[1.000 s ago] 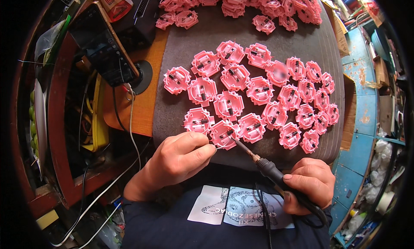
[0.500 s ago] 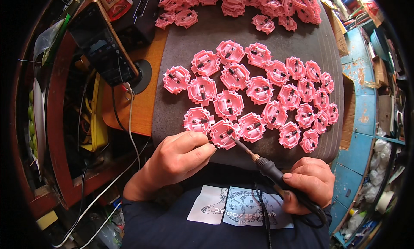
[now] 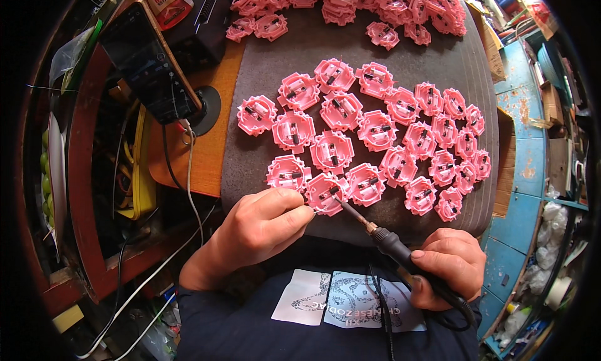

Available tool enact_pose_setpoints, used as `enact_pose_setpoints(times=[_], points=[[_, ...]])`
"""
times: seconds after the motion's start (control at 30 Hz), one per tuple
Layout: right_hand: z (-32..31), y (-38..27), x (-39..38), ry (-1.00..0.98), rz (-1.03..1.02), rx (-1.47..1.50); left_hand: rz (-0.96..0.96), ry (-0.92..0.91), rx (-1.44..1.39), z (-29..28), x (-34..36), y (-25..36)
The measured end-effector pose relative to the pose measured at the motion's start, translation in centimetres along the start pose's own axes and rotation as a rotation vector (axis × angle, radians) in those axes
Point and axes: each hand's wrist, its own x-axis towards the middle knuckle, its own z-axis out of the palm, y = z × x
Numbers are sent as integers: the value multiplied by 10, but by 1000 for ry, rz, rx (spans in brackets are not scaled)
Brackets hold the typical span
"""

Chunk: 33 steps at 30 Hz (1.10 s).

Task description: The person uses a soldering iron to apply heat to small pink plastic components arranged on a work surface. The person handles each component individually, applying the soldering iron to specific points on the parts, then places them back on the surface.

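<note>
My right hand (image 3: 447,267) is closed on a black-handled soldering iron (image 3: 389,244), whose tip rests inside a pink plastic housing (image 3: 322,187) with a small black part. My left hand (image 3: 263,226) is pinched beside that housing's lower left; the thin wire in its fingertips is mostly hidden now. Several similar housings (image 3: 377,129) lie in loose rows around it on a dark grey mat (image 3: 263,70).
A heap of pink housings (image 3: 432,10) is at the back. At left stand a phone on a stand (image 3: 141,64), cables, a yellow bin (image 3: 139,198) and wooden surfaces (image 3: 206,167). Blue worn panels (image 3: 516,154) and clutter fill the right.
My left fingertips have edged very slightly up toward the housing, and the wire shows less. The iron and my right hand look unchanged.
</note>
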Motion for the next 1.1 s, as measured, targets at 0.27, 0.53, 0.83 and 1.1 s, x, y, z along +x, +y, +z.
enact_pose_setpoints(times=[0.27,0.53,0.83,1.1], points=[[2,0,-1,11,-10,-10,13,6,17,2,2,-1],[2,-5,-2,65,16,-32,12,78,43,0,-5,-1],[3,-6,-2,35,18,-39,14,127,43,3,-11,-4],[6,-6,7,0,-14,-7,14,115,41,2,-13,-7]])
